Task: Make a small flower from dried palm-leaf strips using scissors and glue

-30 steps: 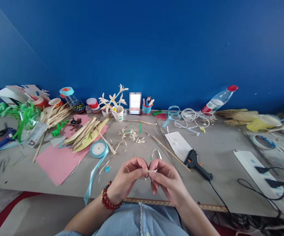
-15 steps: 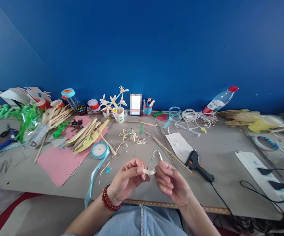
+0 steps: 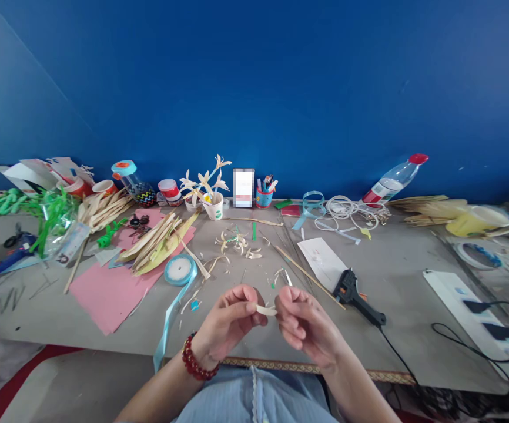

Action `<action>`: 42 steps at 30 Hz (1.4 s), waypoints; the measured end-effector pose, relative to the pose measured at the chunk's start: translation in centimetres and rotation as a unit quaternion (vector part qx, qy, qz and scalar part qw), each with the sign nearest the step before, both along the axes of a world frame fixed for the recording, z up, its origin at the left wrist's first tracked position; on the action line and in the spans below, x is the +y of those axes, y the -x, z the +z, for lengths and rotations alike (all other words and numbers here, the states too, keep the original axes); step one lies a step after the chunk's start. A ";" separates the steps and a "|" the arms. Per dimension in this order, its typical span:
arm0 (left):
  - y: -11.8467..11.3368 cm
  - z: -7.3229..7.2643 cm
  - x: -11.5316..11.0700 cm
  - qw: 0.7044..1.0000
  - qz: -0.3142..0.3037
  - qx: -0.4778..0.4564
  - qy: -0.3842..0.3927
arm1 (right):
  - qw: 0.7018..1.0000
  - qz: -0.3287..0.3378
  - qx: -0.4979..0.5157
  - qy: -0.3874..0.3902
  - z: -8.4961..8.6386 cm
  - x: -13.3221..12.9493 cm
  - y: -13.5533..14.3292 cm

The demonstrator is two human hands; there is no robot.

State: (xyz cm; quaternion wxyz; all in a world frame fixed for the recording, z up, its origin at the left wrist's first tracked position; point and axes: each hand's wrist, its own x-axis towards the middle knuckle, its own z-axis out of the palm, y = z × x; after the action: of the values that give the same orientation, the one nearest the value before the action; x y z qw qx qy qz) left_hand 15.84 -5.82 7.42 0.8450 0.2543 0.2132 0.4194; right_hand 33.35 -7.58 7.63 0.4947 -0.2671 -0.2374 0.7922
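Observation:
My left hand (image 3: 239, 311) pinches a pale, curved strip of dried husk (image 3: 265, 311) between thumb and fingers. At the strip's other end, the curled fingers of my right hand (image 3: 302, 317) close in a pinch; they partly hide that tip. A thin white-tipped piece (image 3: 287, 277) shows just beyond my right hand, and whether it lies on the table is unclear. Several pale curled petals (image 3: 237, 241) lie farther ahead. A white cup (image 3: 213, 208) at the back holds husk flowers (image 3: 206, 179).
Right of my hands are a black glue gun (image 3: 355, 296) and a white power strip (image 3: 461, 317). On the left lie a blue ribbon roll (image 3: 179, 269), pink paper (image 3: 104, 296) and a husk bundle (image 3: 157, 244). A bottle (image 3: 389, 185) leans against the blue wall.
My right hand has shifted and turned slightly at the end of the strip. My left hand keeps its pinch, and the strip looks a little more bowed downward.

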 end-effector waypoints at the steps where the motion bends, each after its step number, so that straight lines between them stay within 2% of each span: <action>1: 0.0 0.0 0.1 1.000 0.005 -0.007 -0.002 | 1.000 -0.007 0.015 0.010 -0.1 0.1 -0.2; 4: 0.1 -0.1 0.1 1.000 0.011 0.002 -0.013 | 1.000 -0.021 -0.019 0.000 0.1 0.0 -0.2; 7: 0.0 -0.3 0.0 0.999 0.008 0.028 -0.018 | 0.994 -0.011 -0.096 -0.043 0.7 -0.3 0.7; 10: -0.1 -0.4 -0.2 0.999 0.012 0.036 -0.021 | 0.990 -0.030 -0.131 -0.050 1.0 -0.4 1.7; 15: 0.0 -0.3 -0.2 0.999 0.022 0.021 -0.012 | 0.997 -0.036 -0.063 -0.007 0.6 0.2 1.1; 18: 0.2 -0.4 0.0 0.999 0.031 -0.004 -0.014 | 0.998 -0.064 -0.013 0.018 0.3 0.5 0.2; 21: 0.3 -0.7 0.1 0.999 0.034 0.004 -0.015 | 0.997 -0.058 -0.055 0.001 0.2 0.2 0.4; 25: 0.2 -1.3 0.0 0.999 0.028 0.019 -0.011 | 0.994 -0.035 -0.104 -0.031 0.1 -0.4 2.1; 28: 0.2 -1.5 -0.1 0.999 0.034 0.021 -0.010 | 0.993 -0.067 -0.090 -0.023 -0.1 -0.3 2.6; 32: 0.4 -1.1 0.0 0.999 0.053 0.000 0.004 | 0.996 -0.093 -0.015 0.007 -0.3 0.3 2.0; 34: 0.6 -1.1 0.1 0.998 0.064 -0.013 0.007 | 0.994 -0.111 -0.011 0.012 -0.4 0.4 1.9; 37: 0.8 -1.4 0.1 0.997 0.081 -0.006 -0.001 | 0.989 -0.112 -0.100 -0.015 -0.8 -0.1 2.3; 39: 0.9 -1.7 0.0 0.996 0.084 0.007 -0.011 | 0.974 -0.105 -0.191 -0.055 -1.4 -0.3 2.3; 41: 1.1 -2.0 -0.1 0.996 0.082 0.016 -0.020 | 0.932 -0.119 -0.322 -0.114 -2.2 0.0 1.3; 42: 1.2 -2.1 -0.1 0.996 0.079 0.018 -0.021 | 0.893 -0.133 -0.405 -0.148 -2.5 0.3 0.4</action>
State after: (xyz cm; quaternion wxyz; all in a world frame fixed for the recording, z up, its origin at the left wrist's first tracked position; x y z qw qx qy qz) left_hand 14.69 -5.92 5.37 0.7997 0.2620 0.2384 0.4848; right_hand 32.99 -7.27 5.10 0.4902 -0.5176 -0.4936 0.4981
